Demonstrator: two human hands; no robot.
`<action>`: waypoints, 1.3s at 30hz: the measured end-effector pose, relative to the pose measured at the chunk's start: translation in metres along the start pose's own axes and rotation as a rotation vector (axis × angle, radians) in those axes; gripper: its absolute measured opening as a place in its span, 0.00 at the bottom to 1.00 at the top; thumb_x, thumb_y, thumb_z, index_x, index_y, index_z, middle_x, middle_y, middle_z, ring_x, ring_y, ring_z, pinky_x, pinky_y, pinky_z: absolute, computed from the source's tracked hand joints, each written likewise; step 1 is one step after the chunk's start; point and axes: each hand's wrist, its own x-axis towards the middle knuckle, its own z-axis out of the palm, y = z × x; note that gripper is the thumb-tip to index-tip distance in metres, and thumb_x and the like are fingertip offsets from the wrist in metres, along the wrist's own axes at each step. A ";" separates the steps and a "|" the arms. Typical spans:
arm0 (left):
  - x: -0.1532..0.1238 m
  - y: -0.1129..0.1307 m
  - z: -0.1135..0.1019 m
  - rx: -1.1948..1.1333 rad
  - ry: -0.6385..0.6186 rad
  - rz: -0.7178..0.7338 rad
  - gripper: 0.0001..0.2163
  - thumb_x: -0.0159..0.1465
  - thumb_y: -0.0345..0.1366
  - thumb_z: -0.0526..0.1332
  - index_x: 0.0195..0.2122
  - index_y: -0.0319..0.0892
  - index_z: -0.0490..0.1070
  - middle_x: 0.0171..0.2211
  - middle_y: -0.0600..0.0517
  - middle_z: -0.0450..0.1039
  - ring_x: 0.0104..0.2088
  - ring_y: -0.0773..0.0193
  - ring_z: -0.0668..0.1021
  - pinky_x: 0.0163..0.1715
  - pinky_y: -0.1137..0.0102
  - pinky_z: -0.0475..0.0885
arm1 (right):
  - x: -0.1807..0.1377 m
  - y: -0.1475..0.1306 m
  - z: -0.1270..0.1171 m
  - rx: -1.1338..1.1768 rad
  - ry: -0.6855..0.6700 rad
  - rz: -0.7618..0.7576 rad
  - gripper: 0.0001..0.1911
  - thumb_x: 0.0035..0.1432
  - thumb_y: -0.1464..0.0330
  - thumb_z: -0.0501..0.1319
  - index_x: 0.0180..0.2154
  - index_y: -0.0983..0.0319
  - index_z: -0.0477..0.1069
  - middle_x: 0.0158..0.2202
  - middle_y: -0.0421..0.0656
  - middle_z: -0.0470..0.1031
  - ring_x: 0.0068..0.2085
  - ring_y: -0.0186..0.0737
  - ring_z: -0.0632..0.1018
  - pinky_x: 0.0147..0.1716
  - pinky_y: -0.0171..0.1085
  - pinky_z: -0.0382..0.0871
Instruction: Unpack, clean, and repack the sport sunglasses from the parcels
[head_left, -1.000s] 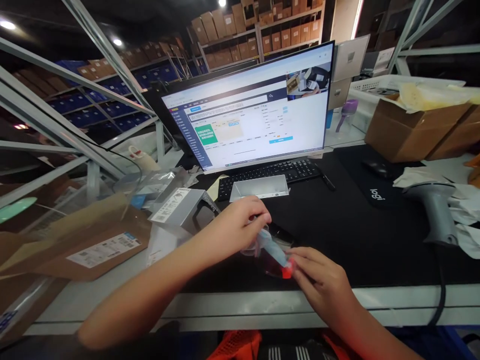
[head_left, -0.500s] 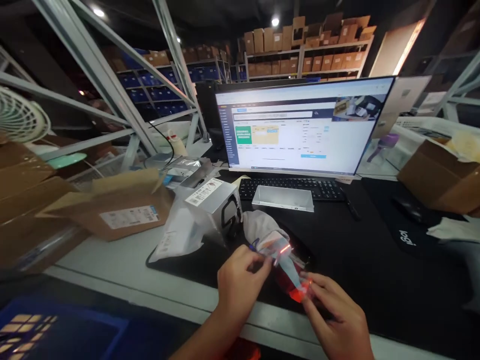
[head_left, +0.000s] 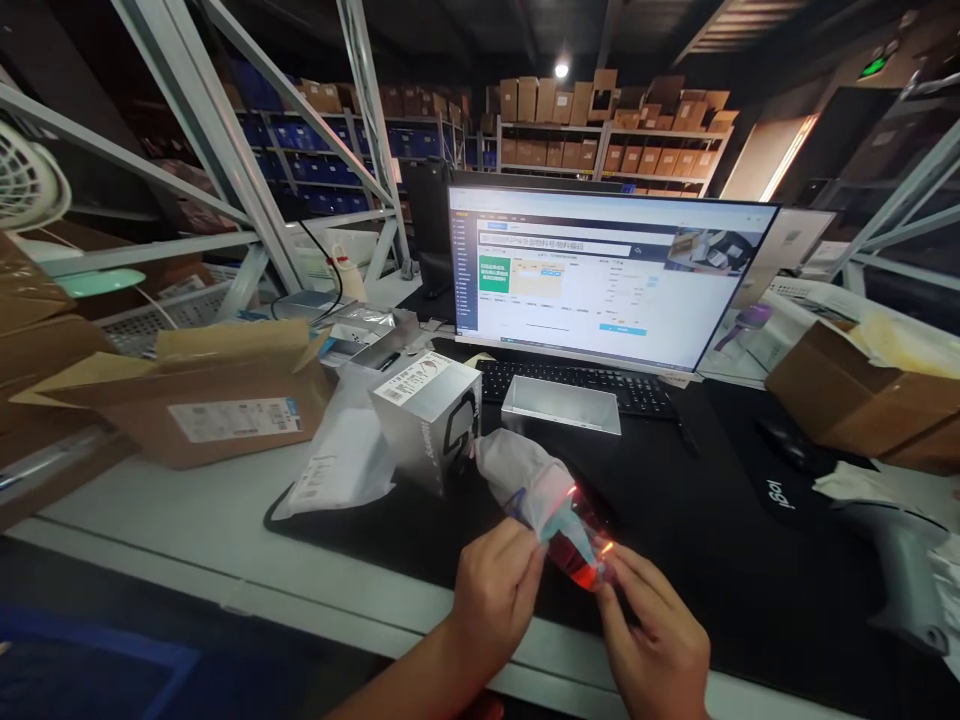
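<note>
Both hands meet over the black desk mat (head_left: pixel 675 540), just in front of the monitor. My left hand (head_left: pixel 495 590) pinches the edge of a small clear plastic bag (head_left: pixel 566 525) whose contents glow red. My right hand (head_left: pixel 651 632) grips the bag's other end with fingers closed. A grey cloth pouch (head_left: pixel 514 468) lies against the bag on its far side. Behind the pouch stands a silver product box (head_left: pixel 429 412) with a white label on top.
A monitor (head_left: pixel 600 275) and black keyboard (head_left: pixel 577 385) stand behind, with a shallow silver tray (head_left: pixel 561 405) in front. An open cardboard box (head_left: pixel 202 395) sits left, another carton (head_left: pixel 855 395) right. A grey scanner (head_left: pixel 896 570) and mouse (head_left: pixel 787 440) lie right.
The view has swung left and up. My hands have drawn nearer to me at the desk's front edge, both still on the bag. The silver box and grey pouch have come into plain sight.
</note>
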 end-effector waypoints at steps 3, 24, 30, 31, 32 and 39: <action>-0.005 -0.006 -0.007 0.058 0.103 0.010 0.09 0.68 0.24 0.53 0.33 0.41 0.68 0.27 0.53 0.66 0.27 0.65 0.70 0.28 0.71 0.65 | 0.005 -0.001 -0.001 -0.026 -0.065 -0.063 0.12 0.60 0.80 0.61 0.45 0.66 0.77 0.43 0.51 0.82 0.41 0.43 0.84 0.43 0.37 0.82; -0.002 -0.015 -0.040 0.191 0.146 0.065 0.06 0.68 0.23 0.58 0.38 0.39 0.71 0.30 0.52 0.71 0.30 0.67 0.73 0.33 0.72 0.67 | 0.051 -0.044 0.025 -0.315 -0.082 -0.130 0.07 0.62 0.77 0.62 0.40 0.64 0.78 0.43 0.43 0.83 0.48 0.44 0.81 0.63 0.47 0.66; -0.002 -0.011 -0.031 0.220 0.107 0.094 0.06 0.68 0.24 0.58 0.35 0.39 0.70 0.28 0.52 0.69 0.29 0.66 0.72 0.31 0.71 0.66 | 0.058 -0.049 0.048 -0.462 -0.139 -0.179 0.09 0.66 0.73 0.59 0.38 0.64 0.78 0.50 0.47 0.81 0.57 0.51 0.75 0.65 0.54 0.64; -0.001 -0.010 -0.031 0.205 0.109 0.092 0.06 0.68 0.23 0.59 0.35 0.40 0.69 0.27 0.53 0.69 0.28 0.66 0.71 0.30 0.71 0.65 | 0.059 -0.049 0.051 -0.485 -0.158 -0.213 0.10 0.66 0.73 0.58 0.38 0.65 0.78 0.52 0.49 0.80 0.58 0.52 0.74 0.65 0.54 0.63; 0.000 -0.010 -0.032 0.181 0.117 0.085 0.07 0.67 0.23 0.58 0.34 0.40 0.69 0.27 0.53 0.68 0.28 0.67 0.71 0.30 0.72 0.65 | 0.060 -0.050 0.054 -0.501 -0.172 -0.248 0.10 0.67 0.72 0.57 0.38 0.66 0.78 0.53 0.51 0.78 0.59 0.52 0.73 0.65 0.55 0.62; 0.006 -0.015 -0.038 -0.002 0.144 0.068 0.09 0.66 0.21 0.58 0.32 0.41 0.67 0.27 0.54 0.66 0.28 0.68 0.70 0.30 0.73 0.65 | 0.075 -0.050 0.069 -0.497 -0.262 -0.309 0.12 0.66 0.74 0.56 0.37 0.67 0.79 0.52 0.54 0.78 0.59 0.54 0.71 0.63 0.56 0.64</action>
